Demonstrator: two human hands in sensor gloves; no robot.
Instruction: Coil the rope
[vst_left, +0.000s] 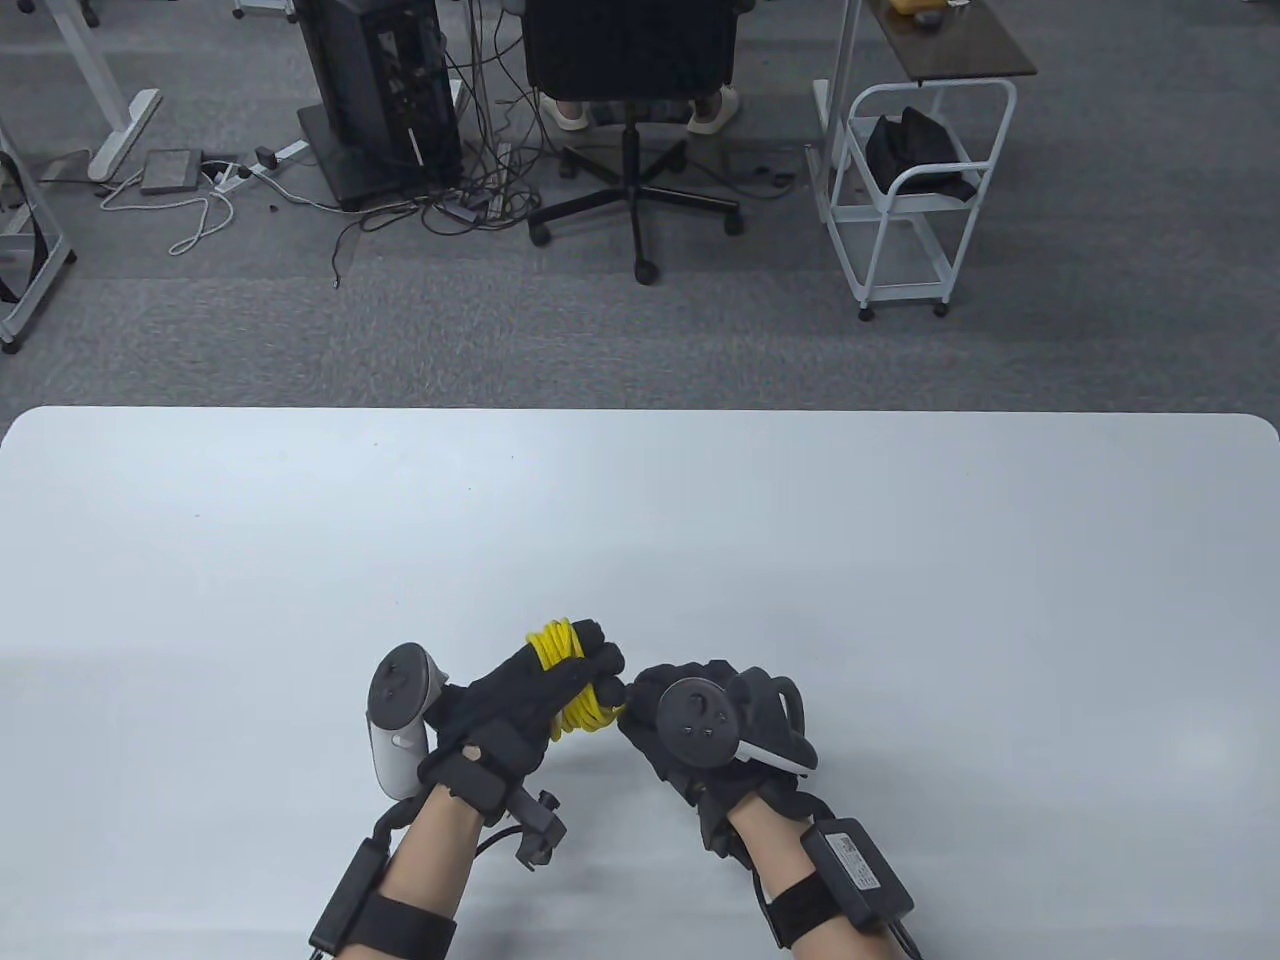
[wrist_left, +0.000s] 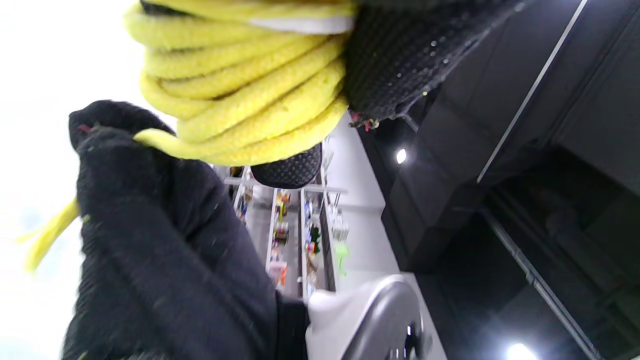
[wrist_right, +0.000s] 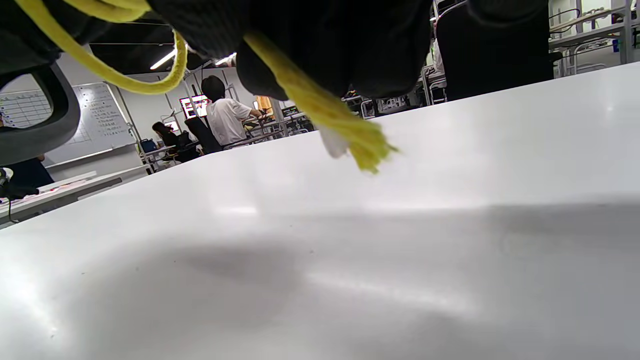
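A yellow rope (vst_left: 565, 675) is wound in several loops around the fingers of my left hand (vst_left: 560, 670), held just above the white table (vst_left: 640, 540) near its front edge. The loops fill the top of the left wrist view (wrist_left: 250, 85). My right hand (vst_left: 650, 715) is close against the left hand's right side and pinches the rope's free end. That frayed end (wrist_right: 367, 145) hangs below my right fingers (wrist_right: 340, 45) just above the table. A slack loop of rope (wrist_right: 125, 80) curves at the upper left of the right wrist view.
The white table's far edge (vst_left: 640, 410) runs across the middle of the table view. Beyond it on the grey floor stand a black office chair (vst_left: 630, 110), a white cart (vst_left: 905, 200) and a computer tower (vst_left: 375, 95) with cables.
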